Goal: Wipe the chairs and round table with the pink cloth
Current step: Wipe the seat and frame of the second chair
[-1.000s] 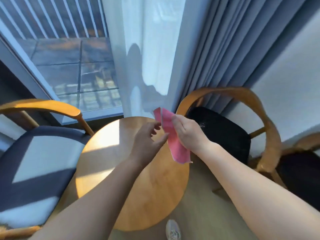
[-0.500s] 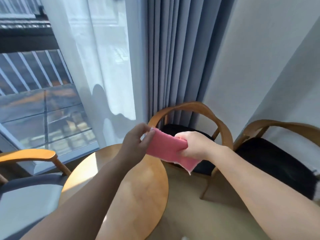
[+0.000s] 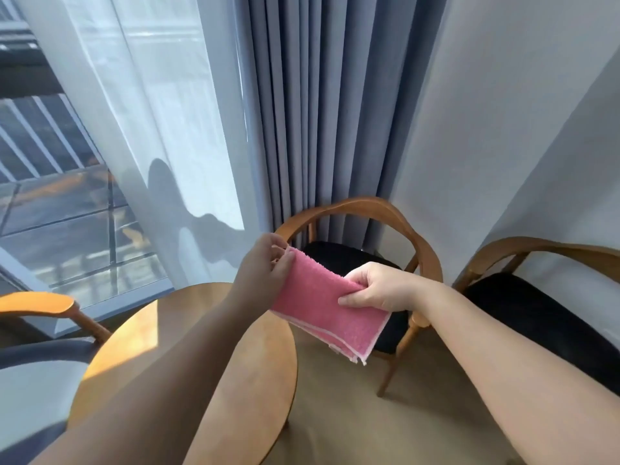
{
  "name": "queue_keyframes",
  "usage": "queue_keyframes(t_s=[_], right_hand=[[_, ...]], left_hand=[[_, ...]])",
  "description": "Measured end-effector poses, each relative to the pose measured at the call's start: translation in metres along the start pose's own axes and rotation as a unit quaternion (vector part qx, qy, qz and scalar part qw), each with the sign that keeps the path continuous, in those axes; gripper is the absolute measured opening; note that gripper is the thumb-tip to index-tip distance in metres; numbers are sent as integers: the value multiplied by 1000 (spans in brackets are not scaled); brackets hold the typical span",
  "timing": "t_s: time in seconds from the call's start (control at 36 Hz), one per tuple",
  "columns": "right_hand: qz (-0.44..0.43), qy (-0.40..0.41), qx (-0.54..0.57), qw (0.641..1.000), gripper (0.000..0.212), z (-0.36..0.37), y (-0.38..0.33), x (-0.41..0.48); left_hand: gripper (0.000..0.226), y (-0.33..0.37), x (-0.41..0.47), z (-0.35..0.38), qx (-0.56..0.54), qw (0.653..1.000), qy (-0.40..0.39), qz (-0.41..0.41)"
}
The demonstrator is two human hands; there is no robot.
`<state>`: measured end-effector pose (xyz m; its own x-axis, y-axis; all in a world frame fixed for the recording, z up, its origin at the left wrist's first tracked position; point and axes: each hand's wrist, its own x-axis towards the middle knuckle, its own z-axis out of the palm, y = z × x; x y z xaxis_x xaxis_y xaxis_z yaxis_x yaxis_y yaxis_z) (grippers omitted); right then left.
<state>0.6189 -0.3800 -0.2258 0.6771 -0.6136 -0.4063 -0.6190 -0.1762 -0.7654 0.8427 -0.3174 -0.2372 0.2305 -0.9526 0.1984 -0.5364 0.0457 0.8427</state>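
A folded pink cloth [image 3: 318, 303] is held in the air between both hands, above the right edge of the round wooden table [image 3: 261, 370]. My left hand [image 3: 261, 266] pinches its upper left end. My right hand [image 3: 382, 290] pinches its right side, and the loose lower corner hangs down. Behind the cloth stands a wooden chair with a black seat [image 3: 339, 256]. A second black-seated chair [image 3: 536, 317] is at the right, and a third chair with a grey seat [image 3: 37, 380] is at the lower left.
A sheer white curtain [image 3: 161, 129] and a grey-blue drape [image 3: 328, 112] hang behind the table. A glass door [image 3: 67, 209] opens onto a balcony at the left. A white wall [image 3: 503, 129] stands behind the right chairs. Beige floor [image 3: 402, 431] lies between table and chairs.
The view has tilted up and to the right, showing the two black-seated chairs. My left hand took hold of the cloth's end, and both hands have drawn the cloth out flat.
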Motion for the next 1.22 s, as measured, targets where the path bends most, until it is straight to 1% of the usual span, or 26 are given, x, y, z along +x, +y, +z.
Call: queue_keyframes(t_s=[0.08,0.22,0.33,0.5,0.61,0.69,0.81,0.86,0.92,1.0,1.03,1.06,1.14,1.17,1.22], right_hand=[[-5,-16,-19,1000,15,-26,23,1],[-28,2,-27,999,11,-64,56,6],[-23,17,-30,999,9,-86,84,18],[-4,1,-24,1000,6,-99,115,52],[25,-15,-34,999,7,-100,132,87],[43,-15,-40,998,7,-102,144,118],[67,-6,-29,997,6,-111,158,158],[83,4,-21,996,7,-119,164,176],[101,13,-12,995,8,-129,171,194],[124,14,16,992,8,-143,181,221],[130,8,30,991,15,-146,184,228],[135,-1,45,990,26,-149,189,236],[144,-59,68,985,79,-149,204,257],[137,-85,72,984,89,-147,209,264],[115,-131,87,981,97,-142,217,280]], left_hand=[[15,12,16,33,9,1000,7,-21],[12,24,32,74,8,999,10,-44],[14,23,43,96,4,998,26,-53],[6,-7,58,120,-9,991,29,-127],[10,-36,72,130,-20,986,35,-159],[15,-62,91,137,-23,983,22,-181],[14,-89,132,149,-7,979,-5,-202],[15,-99,156,155,-11,981,-14,-194],[20,-109,178,159,-22,981,-40,-188],[24,-125,205,164,-27,974,-95,-205],[23,-132,212,167,-20,973,-97,-207],[21,-139,218,169,-10,973,-94,-208],[19,-163,229,180,14,970,-98,-223],[20,-172,231,184,21,967,-101,-232],[20,-188,235,193,40,962,-107,-249]])
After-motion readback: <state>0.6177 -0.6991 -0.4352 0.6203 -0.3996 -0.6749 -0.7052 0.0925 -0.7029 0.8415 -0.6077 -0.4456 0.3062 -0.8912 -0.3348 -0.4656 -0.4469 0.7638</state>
